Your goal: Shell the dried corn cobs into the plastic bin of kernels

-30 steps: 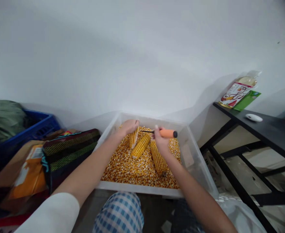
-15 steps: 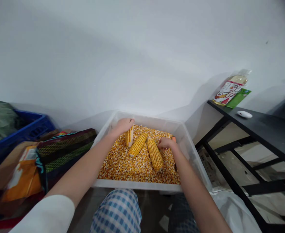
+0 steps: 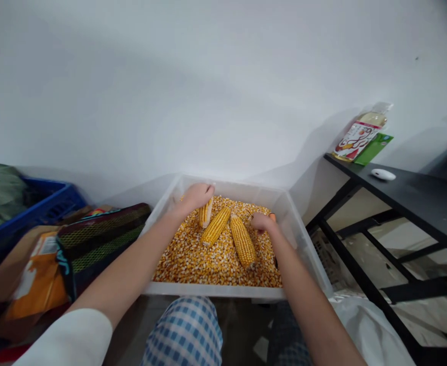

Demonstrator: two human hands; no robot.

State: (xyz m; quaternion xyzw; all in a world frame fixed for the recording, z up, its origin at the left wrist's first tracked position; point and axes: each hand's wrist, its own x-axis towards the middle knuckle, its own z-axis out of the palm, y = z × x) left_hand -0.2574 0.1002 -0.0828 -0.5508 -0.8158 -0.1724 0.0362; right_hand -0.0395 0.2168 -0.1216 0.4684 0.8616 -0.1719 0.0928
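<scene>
In the head view my left hand (image 3: pixel 198 195) is closed around a partly stripped ear of corn (image 3: pixel 205 213), holding it upright over the left part of a translucent plastic bin (image 3: pixel 214 291). Loose corn kernels (image 3: pixel 208 267) cover the bin's floor. Two fuller ears lie on them: one yellow ear of corn (image 3: pixel 216 226) in the middle and another ear of corn (image 3: pixel 242 241) right of it. My right hand (image 3: pixel 260 222) is low over the kernels beside that right ear, fingers curled; what they hold, if anything, is hidden. A small orange piece (image 3: pixel 272 217) shows behind its wrist.
At right stands a black shelf (image 3: pixel 417 195) with a bottle (image 3: pixel 360 134), a green packet (image 3: pixel 374 148) and a white oval object (image 3: pixel 383 174). Left are a blue crate (image 3: pixel 61 201), a mesh bag (image 3: pixel 101 241) and a cardboard box (image 3: pixel 16 254). A white plastic bag (image 3: pixel 368 325) sits lower right.
My left hand and its ear of corn have shifted slightly to the right. My right hand has moved a little to the right, away from the right ear. The two lying ears stay put.
</scene>
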